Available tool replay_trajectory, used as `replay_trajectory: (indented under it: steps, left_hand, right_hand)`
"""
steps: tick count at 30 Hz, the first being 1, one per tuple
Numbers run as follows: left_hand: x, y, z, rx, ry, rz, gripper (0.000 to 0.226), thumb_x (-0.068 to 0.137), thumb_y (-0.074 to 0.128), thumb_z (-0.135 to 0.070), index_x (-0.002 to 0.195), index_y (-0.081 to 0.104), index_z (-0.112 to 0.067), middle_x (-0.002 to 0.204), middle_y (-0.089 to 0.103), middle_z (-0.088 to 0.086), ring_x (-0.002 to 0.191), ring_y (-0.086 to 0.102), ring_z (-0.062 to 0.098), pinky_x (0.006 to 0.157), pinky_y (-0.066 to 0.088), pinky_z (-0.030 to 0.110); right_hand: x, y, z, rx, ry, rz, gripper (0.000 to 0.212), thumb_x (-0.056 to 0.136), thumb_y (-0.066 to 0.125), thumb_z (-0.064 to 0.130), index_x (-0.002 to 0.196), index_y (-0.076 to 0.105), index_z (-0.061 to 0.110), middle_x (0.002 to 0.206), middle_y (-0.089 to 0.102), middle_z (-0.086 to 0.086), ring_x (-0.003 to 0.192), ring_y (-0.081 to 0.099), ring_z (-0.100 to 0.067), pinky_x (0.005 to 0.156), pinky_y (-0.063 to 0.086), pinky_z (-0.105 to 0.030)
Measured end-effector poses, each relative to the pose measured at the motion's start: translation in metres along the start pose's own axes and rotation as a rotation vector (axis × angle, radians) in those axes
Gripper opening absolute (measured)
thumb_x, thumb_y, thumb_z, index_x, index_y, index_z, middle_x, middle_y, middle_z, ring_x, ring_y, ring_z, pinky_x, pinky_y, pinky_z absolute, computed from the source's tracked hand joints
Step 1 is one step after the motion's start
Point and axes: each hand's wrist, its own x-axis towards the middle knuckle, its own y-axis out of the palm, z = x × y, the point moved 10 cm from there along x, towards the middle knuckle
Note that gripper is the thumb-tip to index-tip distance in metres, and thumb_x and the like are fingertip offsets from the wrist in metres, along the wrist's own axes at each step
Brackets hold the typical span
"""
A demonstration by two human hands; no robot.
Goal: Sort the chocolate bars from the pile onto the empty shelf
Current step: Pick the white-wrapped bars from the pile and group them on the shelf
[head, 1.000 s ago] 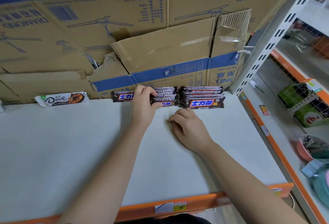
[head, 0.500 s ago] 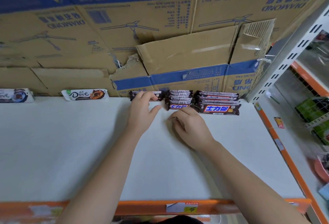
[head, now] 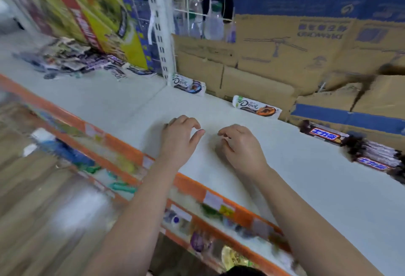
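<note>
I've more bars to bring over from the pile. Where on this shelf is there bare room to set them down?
The widest bare patch of shelf lies right of the right hand, in front of the brown bar stacks. Smaller gaps: between the two Dove bars, and between pile and orange edge. The pile crowds the far left back.

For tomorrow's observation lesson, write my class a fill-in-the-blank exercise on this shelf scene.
1. The left hand and right hand hold ____.
2. Right of the post, ____ Dove bars lie against the cardboard.
3. The shelf has an ____ front edge.
4. The pile lies ____ of the hands.
Missing: nothing; two; orange; left.
</note>
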Motion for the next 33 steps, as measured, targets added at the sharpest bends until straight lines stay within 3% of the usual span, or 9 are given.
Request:
replay_trajectory:
  steps: [5,8,13,16,27,33]
  left_hand:
    - [-0.019,-0.085,0.112,0.080,-0.079,-0.043,0.040,0.083,0.037,-0.051,0.092,0.063,-0.022,0.093,0.063,0.002,0.091,0.059,0.029,0.079,0.047,0.044]
    - [-0.024,-0.128,0.165,0.146,-0.116,-0.061,0.029,0.086,0.046,-0.046,0.094,0.063,-0.024,0.096,0.064,-0.002,0.094,0.059,0.025,0.078,0.043,0.040]
    - [-0.023,-0.167,0.233,0.142,-0.142,-0.052,0.018,0.089,0.055,-0.037,0.096,0.063,-0.023,0.099,0.063,0.000,0.096,0.057,0.028,0.082,0.045,0.045]
    - [-0.018,-0.180,0.260,0.139,-0.150,-0.061,0.019,0.090,0.055,-0.036,0.098,0.064,-0.022,0.101,0.063,0.000,0.097,0.057,0.028,0.083,0.044,0.044]
    - [0.040,-0.212,0.373,0.205,-0.218,-0.038,0.020,0.093,0.051,-0.038,0.105,0.061,-0.027,0.106,0.061,-0.007,0.102,0.055,0.020,0.083,0.034,0.036]
    - [0.075,-0.234,0.431,0.213,-0.288,-0.056,0.019,0.092,0.053,-0.035,0.106,0.061,-0.026,0.109,0.062,-0.006,0.106,0.055,0.021,0.085,0.036,0.038]
  right_hand:
    - [0.054,0.071,0.096,0.028,-0.054,-0.017,0.021,0.080,0.060,0.005,0.099,0.067,0.012,0.094,0.065,-0.005,0.091,0.059,-0.026,0.077,0.044,-0.029]
    - [0.085,0.109,0.143,0.058,-0.053,-0.013,0.021,0.082,0.059,0.008,0.100,0.066,0.015,0.095,0.064,-0.003,0.092,0.058,-0.022,0.078,0.040,-0.023]
    - [0.123,0.161,0.201,0.076,-0.075,0.036,0.018,0.083,0.058,0.019,0.099,0.066,0.017,0.095,0.063,-0.002,0.091,0.059,-0.021,0.080,0.044,-0.029]
    - [0.145,0.185,0.218,0.087,-0.076,0.061,0.019,0.083,0.057,0.023,0.099,0.066,0.019,0.096,0.063,-0.001,0.090,0.059,-0.021,0.080,0.047,-0.031]
    - [0.270,0.257,0.251,0.130,-0.059,0.082,0.019,0.090,0.057,0.023,0.106,0.065,0.017,0.104,0.062,0.000,0.095,0.056,-0.016,0.077,0.034,-0.021]
    - [0.345,0.299,0.269,0.098,-0.104,0.146,0.024,0.092,0.055,0.028,0.110,0.065,0.017,0.108,0.064,-0.002,0.102,0.055,-0.019,0.078,0.035,-0.024]
